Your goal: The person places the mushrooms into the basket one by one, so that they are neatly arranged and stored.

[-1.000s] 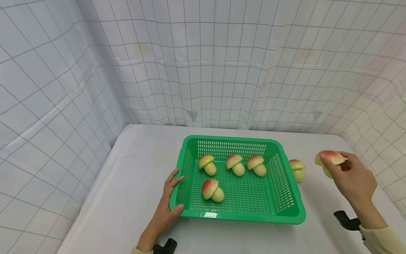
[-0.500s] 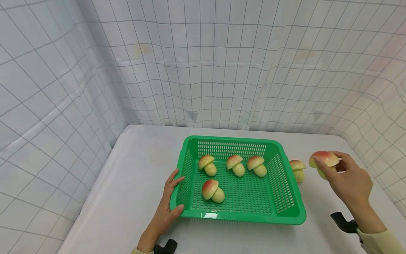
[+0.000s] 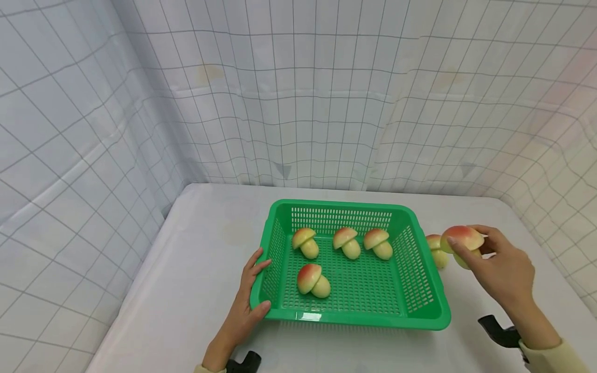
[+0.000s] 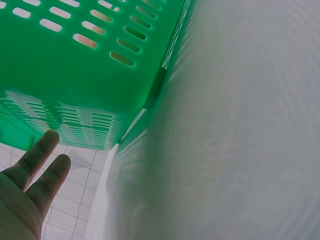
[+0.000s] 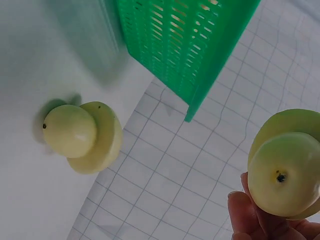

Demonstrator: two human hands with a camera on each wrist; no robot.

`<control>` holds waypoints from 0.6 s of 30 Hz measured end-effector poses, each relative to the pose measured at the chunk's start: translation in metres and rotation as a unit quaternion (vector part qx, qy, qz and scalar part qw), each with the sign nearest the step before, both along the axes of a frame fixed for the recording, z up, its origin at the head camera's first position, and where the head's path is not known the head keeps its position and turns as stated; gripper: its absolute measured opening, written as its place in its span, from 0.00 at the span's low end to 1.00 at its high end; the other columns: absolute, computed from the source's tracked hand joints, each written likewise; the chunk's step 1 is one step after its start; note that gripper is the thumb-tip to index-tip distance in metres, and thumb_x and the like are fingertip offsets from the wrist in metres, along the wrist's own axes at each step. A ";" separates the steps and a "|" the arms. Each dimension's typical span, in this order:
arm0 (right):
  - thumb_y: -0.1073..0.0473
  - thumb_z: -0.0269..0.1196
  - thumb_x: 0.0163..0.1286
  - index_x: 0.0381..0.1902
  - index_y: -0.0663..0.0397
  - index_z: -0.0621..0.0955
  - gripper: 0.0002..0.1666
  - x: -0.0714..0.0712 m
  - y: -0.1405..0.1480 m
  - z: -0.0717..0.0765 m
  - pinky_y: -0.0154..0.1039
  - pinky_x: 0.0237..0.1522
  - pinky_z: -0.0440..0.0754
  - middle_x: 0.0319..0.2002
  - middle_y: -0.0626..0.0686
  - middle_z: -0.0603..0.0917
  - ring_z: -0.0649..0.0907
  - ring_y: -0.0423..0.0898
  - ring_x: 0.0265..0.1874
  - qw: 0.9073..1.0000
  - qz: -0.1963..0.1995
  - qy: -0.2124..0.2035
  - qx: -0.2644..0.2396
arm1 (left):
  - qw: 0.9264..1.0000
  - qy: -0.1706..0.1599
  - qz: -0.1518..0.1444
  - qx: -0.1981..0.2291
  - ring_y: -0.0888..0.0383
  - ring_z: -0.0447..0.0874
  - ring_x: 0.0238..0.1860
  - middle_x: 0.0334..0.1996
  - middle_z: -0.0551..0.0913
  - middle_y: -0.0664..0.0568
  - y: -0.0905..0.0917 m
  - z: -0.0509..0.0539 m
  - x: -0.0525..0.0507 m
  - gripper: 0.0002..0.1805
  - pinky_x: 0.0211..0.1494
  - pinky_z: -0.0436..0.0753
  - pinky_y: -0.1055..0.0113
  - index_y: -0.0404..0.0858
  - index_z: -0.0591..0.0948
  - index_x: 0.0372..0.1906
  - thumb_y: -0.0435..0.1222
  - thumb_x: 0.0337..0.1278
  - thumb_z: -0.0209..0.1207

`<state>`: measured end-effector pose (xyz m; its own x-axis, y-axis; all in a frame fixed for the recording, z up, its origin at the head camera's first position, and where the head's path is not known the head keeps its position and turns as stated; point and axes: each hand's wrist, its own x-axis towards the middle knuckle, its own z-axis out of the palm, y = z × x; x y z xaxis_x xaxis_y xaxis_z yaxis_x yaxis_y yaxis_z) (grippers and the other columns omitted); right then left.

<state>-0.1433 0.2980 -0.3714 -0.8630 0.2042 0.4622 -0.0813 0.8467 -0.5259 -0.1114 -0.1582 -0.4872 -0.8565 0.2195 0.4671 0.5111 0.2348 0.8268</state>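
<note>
My right hand [image 3: 506, 269] pinches a toy mushroom [image 3: 462, 241] with a red-tinged cap and pale yellow stem, raised above the table to the right of the green basket [image 3: 350, 320]. In the right wrist view the held mushroom [image 5: 285, 175] shows its stem end. Another mushroom [image 3: 437, 254] lies on the table against the basket's right side, partly hidden by the held one. Along the basket's left rim rests my left hand [image 3: 242, 311], fingers extended and thumb on the front corner. Inside the basket lie several similar mushrooms [image 3: 313, 281].
A white-covered table [image 3: 186, 290] bears the basket. White grid-patterned curtains [image 3: 326, 103] stand around its back and sides. Each wrist wears a black camera mount [image 3: 499, 331].
My right hand has moved left with the held mushroom, toward the mushroom on the table and the basket's right side. The left hand and basket have stayed put.
</note>
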 end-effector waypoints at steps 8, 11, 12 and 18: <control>0.48 0.72 0.52 0.46 0.51 0.82 0.24 0.004 -0.010 0.002 0.35 0.16 0.65 0.23 0.49 0.81 0.74 0.32 0.17 0.999 0.044 0.016 0.003 | 1.000 0.007 0.002 -0.003 0.47 0.42 0.72 0.74 0.44 0.49 0.001 0.001 0.001 0.37 0.57 0.52 0.32 0.37 0.60 0.70 0.36 0.49 0.52; 0.48 0.72 0.52 0.47 0.51 0.81 0.25 0.004 -0.015 0.003 0.35 0.15 0.65 0.23 0.49 0.81 0.74 0.35 0.16 0.998 0.065 0.013 0.012 | 1.000 0.006 0.002 -0.003 0.47 0.42 0.72 0.74 0.44 0.49 0.000 0.001 0.001 0.37 0.57 0.51 0.32 0.36 0.60 0.70 0.36 0.50 0.52; 0.48 0.72 0.53 0.47 0.51 0.81 0.25 0.005 -0.016 0.004 0.35 0.15 0.65 0.23 0.49 0.82 0.74 0.35 0.16 0.997 0.072 0.008 0.013 | 1.000 0.005 0.001 -0.002 0.47 0.42 0.72 0.74 0.44 0.49 0.000 0.001 0.001 0.37 0.57 0.51 0.32 0.36 0.59 0.70 0.36 0.50 0.52; 0.47 0.70 0.56 0.50 0.49 0.79 0.26 0.005 -0.025 0.011 0.36 0.15 0.68 0.27 0.50 0.83 0.76 0.37 0.17 0.994 0.105 -0.035 0.008 | 1.000 0.001 0.000 -0.001 0.48 0.42 0.72 0.74 0.43 0.50 0.000 0.001 0.000 0.37 0.57 0.51 0.32 0.37 0.59 0.70 0.35 0.50 0.52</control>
